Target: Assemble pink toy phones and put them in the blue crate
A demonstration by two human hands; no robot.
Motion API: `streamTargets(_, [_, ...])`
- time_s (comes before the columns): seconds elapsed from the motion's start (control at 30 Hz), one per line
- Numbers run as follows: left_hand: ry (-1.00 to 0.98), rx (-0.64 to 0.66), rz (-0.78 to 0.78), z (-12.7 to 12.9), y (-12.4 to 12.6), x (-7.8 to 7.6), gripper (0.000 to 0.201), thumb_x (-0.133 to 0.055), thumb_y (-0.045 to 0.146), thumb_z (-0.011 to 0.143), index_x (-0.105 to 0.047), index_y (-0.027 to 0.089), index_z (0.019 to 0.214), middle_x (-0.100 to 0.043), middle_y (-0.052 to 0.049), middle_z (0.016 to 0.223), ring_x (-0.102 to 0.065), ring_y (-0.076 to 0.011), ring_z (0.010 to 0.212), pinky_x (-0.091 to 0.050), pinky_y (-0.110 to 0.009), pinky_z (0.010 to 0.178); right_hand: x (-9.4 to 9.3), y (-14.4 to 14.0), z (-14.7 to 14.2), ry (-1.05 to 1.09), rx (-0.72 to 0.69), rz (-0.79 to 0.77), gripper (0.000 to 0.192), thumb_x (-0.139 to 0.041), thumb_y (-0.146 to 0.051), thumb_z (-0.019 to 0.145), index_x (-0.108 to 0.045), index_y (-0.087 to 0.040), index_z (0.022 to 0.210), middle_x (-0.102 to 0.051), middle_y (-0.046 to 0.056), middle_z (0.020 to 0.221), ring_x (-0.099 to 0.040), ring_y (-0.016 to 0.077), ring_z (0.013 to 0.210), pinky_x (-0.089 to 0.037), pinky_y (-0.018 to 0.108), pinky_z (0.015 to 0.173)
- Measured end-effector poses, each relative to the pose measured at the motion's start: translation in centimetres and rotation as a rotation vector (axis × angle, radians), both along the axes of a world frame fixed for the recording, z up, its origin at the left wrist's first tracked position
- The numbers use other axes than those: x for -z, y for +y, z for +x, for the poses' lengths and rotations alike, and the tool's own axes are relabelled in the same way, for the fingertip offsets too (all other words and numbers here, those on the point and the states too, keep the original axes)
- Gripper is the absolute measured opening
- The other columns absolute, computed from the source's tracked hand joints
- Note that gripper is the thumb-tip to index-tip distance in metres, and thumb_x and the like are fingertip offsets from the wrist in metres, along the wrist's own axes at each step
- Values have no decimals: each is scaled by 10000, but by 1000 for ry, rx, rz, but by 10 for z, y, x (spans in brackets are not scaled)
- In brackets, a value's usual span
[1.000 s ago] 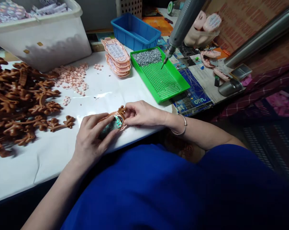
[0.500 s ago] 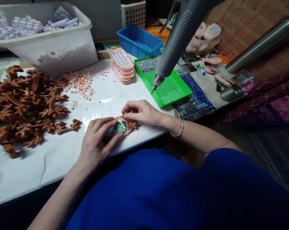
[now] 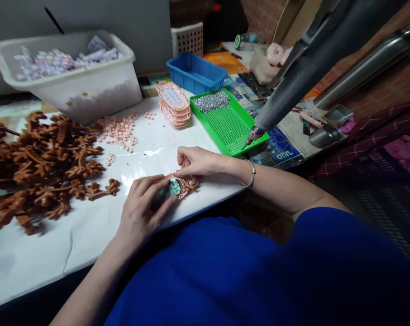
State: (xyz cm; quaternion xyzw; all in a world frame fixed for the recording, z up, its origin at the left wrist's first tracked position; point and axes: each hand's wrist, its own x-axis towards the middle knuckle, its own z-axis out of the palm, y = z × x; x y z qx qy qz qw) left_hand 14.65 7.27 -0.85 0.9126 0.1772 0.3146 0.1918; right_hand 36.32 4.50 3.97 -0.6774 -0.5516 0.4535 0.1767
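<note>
Both hands close on a small brown toy shell (image 3: 178, 185) near the worktop (image 3: 89, 235) edge, left hand (image 3: 140, 210) steadying it flat, right hand (image 3: 196, 160) pinching its far rim, seemingly to seat a part.

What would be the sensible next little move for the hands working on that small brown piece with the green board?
Probably press the brown antler part down until it seats. The right hand pinches it at the top of the pink shell with the green circuit board, which the left hand steadies on the white table. The hanging screwdriver is untouched, so fastening seems premature.
</note>
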Motion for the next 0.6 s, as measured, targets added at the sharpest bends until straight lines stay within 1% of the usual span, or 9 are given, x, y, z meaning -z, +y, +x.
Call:
streamTargets(0.07, [8,-1,21,0,0,0,285,-641,336,914,-632,244,1183,-690,-89,1125,-638,-241,994,-528,-393,837,-3,4,2,69,-28,-103,254,-694,-203,814,-441,-184,838,-562,-63,578,-542,91,451,-395,185,422])
streamTargets(0.1, [6,-4,30,1,0,1,277,-640,335,915,-635,240,1174,-692,-91,1118,-638,-239,990,-528,-391,836,-4,5,2,87,-41,-124,234,-686,-196,819,-453,-181,827,-555,-62,561,-537,91,433,-399,185,403])
streamTargets(0.2, [-7,-15,31,1,0,2,267,-636,352,916,-643,249,1162,-692,-87,1108,-639,-238,986,-528,-389,839,-5,7,1,97,-65,-99,186,-663,-152,825,-486,-167,771,-543,-62,540,-499,67,400,-378,167,378])
streamTargets(0.27, [-6,-30,13,1,0,3,270,-636,381,912,-653,261,1154,-684,-83,1118,-640,-242,997,-531,-392,850,-4,7,-1,97,-56,-57,192,-654,-115,816,-486,-159,733,-530,-67,539,-456,39,390,-333,144,366])
streamTargets(0.33, [9,-42,-6,-1,2,4,283,-627,416,912,-661,272,1153,-671,-84,1141,-644,-248,1014,-536,-398,864,-2,6,-2,96,-48,-29,201,-658,-103,807,-486,-153,715,-518,-69,541,-442,29,390,-309,134,355])
streamTargets(0.4, [36,-35,-15,-3,4,4,333,-614,456,913,-646,269,1186,-651,-99,1184,-642,-261,1051,-538,-413,888,0,6,-1,97,-55,-36,176,-668,-125,817,-508,-150,748,-532,-67,552,-474,39,396,-343,137,359])
streamTargets(0.47, [81,3,-20,-6,6,4,457,-615,516,897,-595,246,1265,-624,-132,1243,-624,-287,1113,-533,-441,921,0,3,2,130,-48,-54,142,-662,-173,851,-523,-152,828,-567,-58,581,-511,53,405,-389,146,372])
streamTargets(0.53, [123,33,-44,-9,8,4,576,-634,566,866,-542,227,1322,-617,-151,1261,-607,-305,1150,-524,-462,945,1,-1,6,208,33,-27,126,-625,-220,898,-515,-160,910,-577,-57,605,-522,52,413,-402,142,383])
streamTargets(0.6, [115,7,-115,-10,8,4,627,-675,578,829,-531,226,1327,-637,-140,1220,-614,-305,1131,-520,-464,949,4,-8,7,276,219,118,114,-589,-231,927,-495,-170,953,-557,-72,621,-514,39,426,-394,128,397])
